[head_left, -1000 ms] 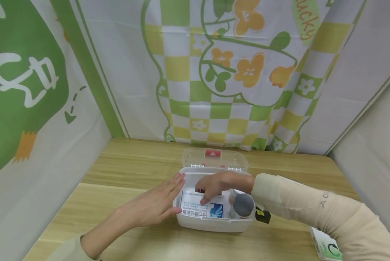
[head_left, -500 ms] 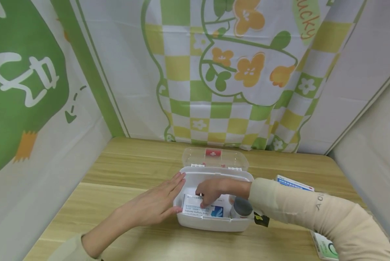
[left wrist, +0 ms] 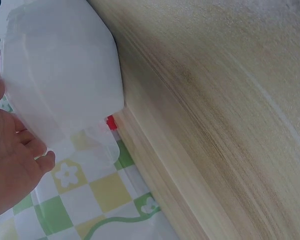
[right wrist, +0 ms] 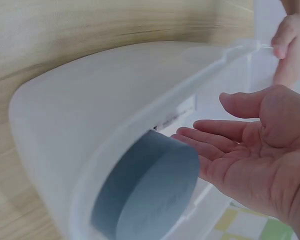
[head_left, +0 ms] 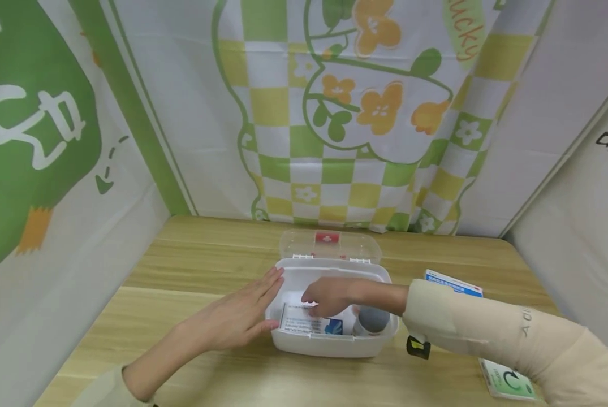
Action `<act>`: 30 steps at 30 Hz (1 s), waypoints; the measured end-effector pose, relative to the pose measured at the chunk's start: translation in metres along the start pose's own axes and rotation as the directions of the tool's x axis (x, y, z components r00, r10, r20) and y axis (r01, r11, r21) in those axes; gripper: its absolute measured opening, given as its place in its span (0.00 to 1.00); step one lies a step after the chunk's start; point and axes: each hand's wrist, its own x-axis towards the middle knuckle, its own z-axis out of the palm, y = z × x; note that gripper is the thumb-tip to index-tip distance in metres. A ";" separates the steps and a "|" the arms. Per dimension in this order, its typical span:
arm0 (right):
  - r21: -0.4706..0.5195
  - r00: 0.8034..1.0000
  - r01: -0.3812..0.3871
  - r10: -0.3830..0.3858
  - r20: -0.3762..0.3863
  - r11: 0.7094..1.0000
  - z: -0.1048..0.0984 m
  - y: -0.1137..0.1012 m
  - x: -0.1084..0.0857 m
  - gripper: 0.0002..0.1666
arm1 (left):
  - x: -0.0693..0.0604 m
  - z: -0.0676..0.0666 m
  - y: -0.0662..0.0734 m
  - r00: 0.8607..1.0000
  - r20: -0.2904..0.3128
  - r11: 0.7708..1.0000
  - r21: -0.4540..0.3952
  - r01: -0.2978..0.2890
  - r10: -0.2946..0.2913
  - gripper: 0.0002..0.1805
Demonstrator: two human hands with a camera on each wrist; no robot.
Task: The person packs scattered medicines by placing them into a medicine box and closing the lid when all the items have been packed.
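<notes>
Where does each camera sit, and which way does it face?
Head: worn there, facing forward and down at the open white plastic box; left hand and right hand show.
Left wrist: worn there, facing the box's outside and light wooden table; left hand shows.
Right wrist: worn there, facing the box and round grey cap; both hands show.
Head and right wrist share the cap.

Medicine box point(head_left: 294, 321) sitting lower in white container point(head_left: 329, 346), print sinking further behind front rim. Thumb of right hand point(head_left: 329, 297) coming off box, fingers straightening. Right sleeve point(head_left: 487, 328) drawing back, baring more of blue-and-white box point(head_left: 453, 283) and green-and-white box point(head_left: 508, 380) on tabletop point(head_left: 192, 254). Head view swinging slightly rightward.
</notes>
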 end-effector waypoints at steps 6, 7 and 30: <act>0.109 0.993 0.071 -0.060 -0.102 0.991 -0.007 0.014 -0.027 0.28 | 0.000 -0.003 0.001 1.000 0.007 1.000 -0.019 0.006 -0.006 0.40; 0.129 0.990 0.085 -0.070 -0.120 0.988 -0.008 0.017 -0.031 0.28 | 0.000 -0.003 0.001 1.000 0.009 1.000 -0.021 0.007 -0.007 0.40; 0.334 0.925 0.257 -0.131 -0.356 0.907 -0.009 0.052 -0.104 0.27 | -0.001 -0.004 0.002 1.000 0.012 1.000 -0.001 0.001 -0.001 0.41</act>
